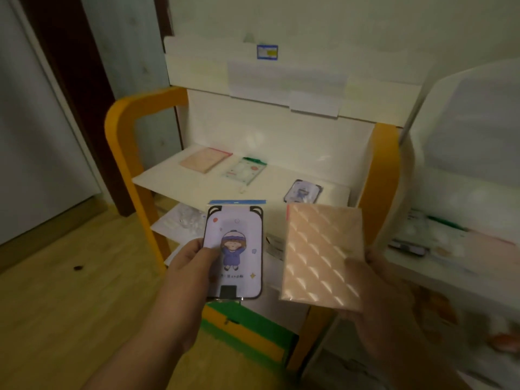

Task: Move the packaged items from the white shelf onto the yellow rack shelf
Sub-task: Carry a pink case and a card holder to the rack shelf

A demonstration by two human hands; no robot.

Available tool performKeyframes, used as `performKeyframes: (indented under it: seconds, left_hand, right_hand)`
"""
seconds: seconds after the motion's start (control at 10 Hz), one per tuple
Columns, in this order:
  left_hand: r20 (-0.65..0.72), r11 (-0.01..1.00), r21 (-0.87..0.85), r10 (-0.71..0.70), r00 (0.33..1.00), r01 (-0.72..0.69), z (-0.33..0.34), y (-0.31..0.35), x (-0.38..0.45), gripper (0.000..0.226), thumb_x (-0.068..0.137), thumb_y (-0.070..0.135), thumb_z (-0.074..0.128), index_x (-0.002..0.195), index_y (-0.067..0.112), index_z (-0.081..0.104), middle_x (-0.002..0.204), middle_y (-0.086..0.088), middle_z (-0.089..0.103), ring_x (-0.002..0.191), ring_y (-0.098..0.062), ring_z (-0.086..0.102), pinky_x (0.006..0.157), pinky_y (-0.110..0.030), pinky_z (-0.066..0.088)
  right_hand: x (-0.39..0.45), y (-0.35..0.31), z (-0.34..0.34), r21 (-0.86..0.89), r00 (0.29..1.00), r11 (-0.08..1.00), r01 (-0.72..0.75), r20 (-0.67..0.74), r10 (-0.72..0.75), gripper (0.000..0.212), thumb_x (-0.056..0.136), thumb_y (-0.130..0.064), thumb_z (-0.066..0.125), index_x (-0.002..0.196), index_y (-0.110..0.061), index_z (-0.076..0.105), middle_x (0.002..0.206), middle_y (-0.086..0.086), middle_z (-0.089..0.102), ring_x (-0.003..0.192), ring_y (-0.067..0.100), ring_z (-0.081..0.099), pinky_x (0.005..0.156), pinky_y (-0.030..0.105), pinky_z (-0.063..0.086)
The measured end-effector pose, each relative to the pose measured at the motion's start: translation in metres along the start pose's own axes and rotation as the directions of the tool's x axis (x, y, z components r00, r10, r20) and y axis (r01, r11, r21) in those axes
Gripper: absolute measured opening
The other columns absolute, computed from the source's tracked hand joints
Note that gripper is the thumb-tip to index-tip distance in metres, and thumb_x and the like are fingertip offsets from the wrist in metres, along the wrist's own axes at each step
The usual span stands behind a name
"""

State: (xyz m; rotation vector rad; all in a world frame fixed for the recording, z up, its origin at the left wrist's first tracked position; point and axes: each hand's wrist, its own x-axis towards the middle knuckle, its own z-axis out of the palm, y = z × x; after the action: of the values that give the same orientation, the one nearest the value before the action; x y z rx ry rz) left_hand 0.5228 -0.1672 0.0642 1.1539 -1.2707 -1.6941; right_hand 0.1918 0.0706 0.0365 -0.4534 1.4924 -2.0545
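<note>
Head view: left fingers (209,253) pinch cartoon packet (235,250); right fingers (355,266) pinch pink packet (322,256).

We are holding a cartoon-girl package (235,251) in our left hand (191,266) and a peach patterned package (323,256) in our right hand (365,288), both raised before the yellow rack (121,130). Three packages are lying apart on its upper shelf (157,178): pink (205,159), green-topped (245,170), purple (303,191).
</note>
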Motion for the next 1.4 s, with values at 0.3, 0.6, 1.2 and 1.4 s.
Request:
performKeyframes:
  seconds: [0.3,0.6,1.2,1.4]
  left_hand:
    - [-0.086,0.999,-0.028,-0.032,0.996,0.029,-0.04,0.002,0.05,0.019,0.097,0.023,0.051,0.108,0.022,0.066,0.094,-0.005,0.077,0.086,-0.028,0.073,0.078,-0.046,0.057]
    - [-0.117,0.999,0.018,-0.04,0.992,0.042,-0.065,0.031,0.157,0.018,0.097,0.02,0.05,0.108,0.021,0.064,0.09,-0.005,0.077,0.08,-0.026,0.074,0.072,-0.043,0.056]
    - [-0.011,0.987,0.121,-0.107,0.994,0.107,-0.11,0.073,0.351,0.022,0.098,0.021,0.047,0.105,0.014,0.066,0.089,-0.009,0.076,0.08,-0.03,0.074,0.076,-0.048,0.058]
    - [0.024,0.979,0.161,-0.134,0.991,0.129,-0.136,0.086,0.417,0.021,0.099,0.031,0.048,0.104,0.025,0.067,0.091,-0.004,0.077,0.085,-0.029,0.073,0.076,-0.052,0.059]
  right_hand:
    - [-0.007,0.083,0.224,-0.136,0.969,0.98,-0.144,0.18,0.167,0.024,0.095,-0.008,0.049,0.103,-0.021,0.067,0.09,0.011,0.068,0.067,0.028,0.063,0.049,0.043,0.047]
    - [0.083,0.123,0.303,-0.183,0.965,0.956,-0.232,0.078,0.249,0.023,0.096,-0.021,0.05,0.101,-0.036,0.067,0.102,0.001,0.071,0.093,0.031,0.066,0.08,0.051,0.056]
    - [0.22,0.181,0.455,-0.208,0.939,0.935,-0.286,0.133,0.317,0.019,0.101,-0.024,0.049,0.117,-0.025,0.061,0.105,-0.001,0.073,0.089,0.018,0.073,0.071,0.034,0.061]
    - [0.262,0.207,0.518,-0.325,0.955,0.911,-0.256,0.063,0.29,0.021,0.101,-0.027,0.049,0.119,-0.024,0.059,0.113,0.001,0.068,0.099,0.021,0.068,0.076,0.034,0.06]
